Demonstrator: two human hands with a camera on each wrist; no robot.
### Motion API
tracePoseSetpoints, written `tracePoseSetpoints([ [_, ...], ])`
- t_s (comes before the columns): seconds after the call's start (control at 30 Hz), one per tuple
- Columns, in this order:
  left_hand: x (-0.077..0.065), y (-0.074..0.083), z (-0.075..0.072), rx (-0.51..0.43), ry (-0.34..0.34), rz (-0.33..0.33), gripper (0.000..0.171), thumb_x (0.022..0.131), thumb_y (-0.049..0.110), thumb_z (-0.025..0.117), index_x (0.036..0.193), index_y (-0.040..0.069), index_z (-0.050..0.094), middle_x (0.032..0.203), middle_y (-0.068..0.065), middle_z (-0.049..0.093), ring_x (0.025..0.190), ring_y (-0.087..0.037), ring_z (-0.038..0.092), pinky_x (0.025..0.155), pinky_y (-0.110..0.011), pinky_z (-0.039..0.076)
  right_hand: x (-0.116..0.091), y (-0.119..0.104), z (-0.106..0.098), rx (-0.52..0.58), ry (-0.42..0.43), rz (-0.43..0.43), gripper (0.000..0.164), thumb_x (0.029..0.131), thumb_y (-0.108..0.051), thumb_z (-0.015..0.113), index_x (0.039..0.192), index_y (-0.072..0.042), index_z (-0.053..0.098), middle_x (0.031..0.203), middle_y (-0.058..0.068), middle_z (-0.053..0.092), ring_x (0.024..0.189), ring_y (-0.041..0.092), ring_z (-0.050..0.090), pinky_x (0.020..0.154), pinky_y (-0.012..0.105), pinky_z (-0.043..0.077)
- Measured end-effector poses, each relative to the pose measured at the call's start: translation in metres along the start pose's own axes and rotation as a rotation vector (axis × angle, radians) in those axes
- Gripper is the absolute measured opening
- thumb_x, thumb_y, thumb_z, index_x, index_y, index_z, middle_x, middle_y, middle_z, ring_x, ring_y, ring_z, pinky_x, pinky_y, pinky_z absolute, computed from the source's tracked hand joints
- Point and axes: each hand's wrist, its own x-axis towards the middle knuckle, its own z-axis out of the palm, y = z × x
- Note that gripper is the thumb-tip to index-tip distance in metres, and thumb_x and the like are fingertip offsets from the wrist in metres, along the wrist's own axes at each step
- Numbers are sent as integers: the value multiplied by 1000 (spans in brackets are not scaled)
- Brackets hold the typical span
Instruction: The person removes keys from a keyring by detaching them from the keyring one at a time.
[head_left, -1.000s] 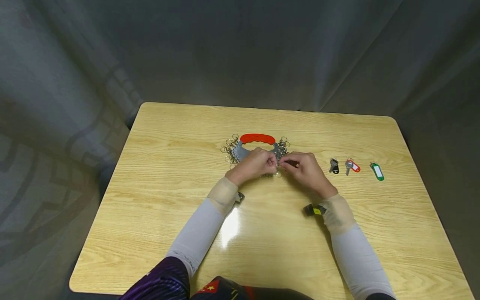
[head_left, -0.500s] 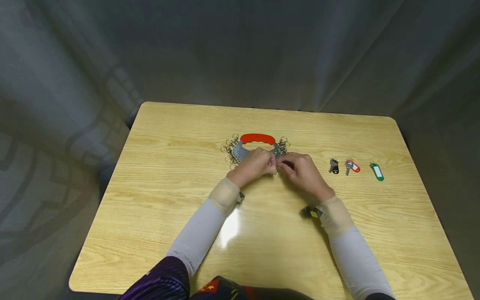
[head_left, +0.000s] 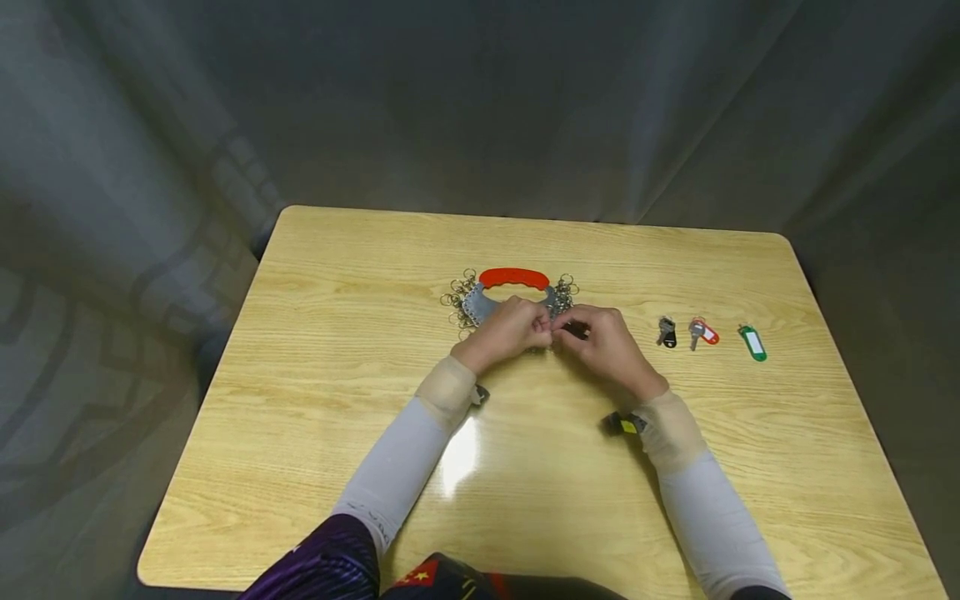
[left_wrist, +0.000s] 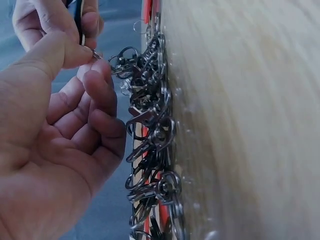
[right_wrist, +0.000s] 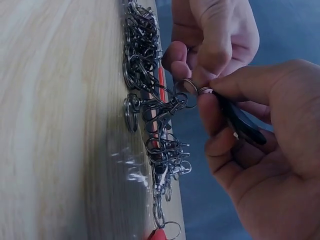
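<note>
A key holder with a red handle (head_left: 513, 277) and a grey metal plate (head_left: 477, 302) lies on the table, fringed with clips and rings (right_wrist: 142, 37). Over its near right edge my left hand (head_left: 508, 332) pinches a metal split ring (right_wrist: 187, 86) between thumb and index finger. My right hand (head_left: 606, 343) holds a black key tag (right_wrist: 241, 122), thumb and index finger at the small ring (right_wrist: 204, 90) at its end. The fingertips of both hands meet where the two rings come together. Those fingertips partly hide the rings.
To the right on the wooden table (head_left: 337, 375) lie a key with a black tag (head_left: 670, 340), a key with a red tag (head_left: 707, 332) and a green tag (head_left: 753, 343) with a white label. A grey curtain (head_left: 480, 108) stands behind the table.
My right hand has shifted slightly left, bringing its fingertips from a small gap up to those of the left hand. The left hand has stayed nearly in place.
</note>
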Motion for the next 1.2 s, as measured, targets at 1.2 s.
tracePoseSetpoints([
  [1.2, 3, 4, 5, -10, 106, -81, 8, 101, 9, 71, 106, 7, 77, 97, -3, 76, 81, -10, 66, 75, -15, 55, -2, 1, -11, -195, 25, -5, 14, 91, 1, 79, 105, 1, 78, 104, 16, 78, 96, 35, 76, 87, 50, 62],
])
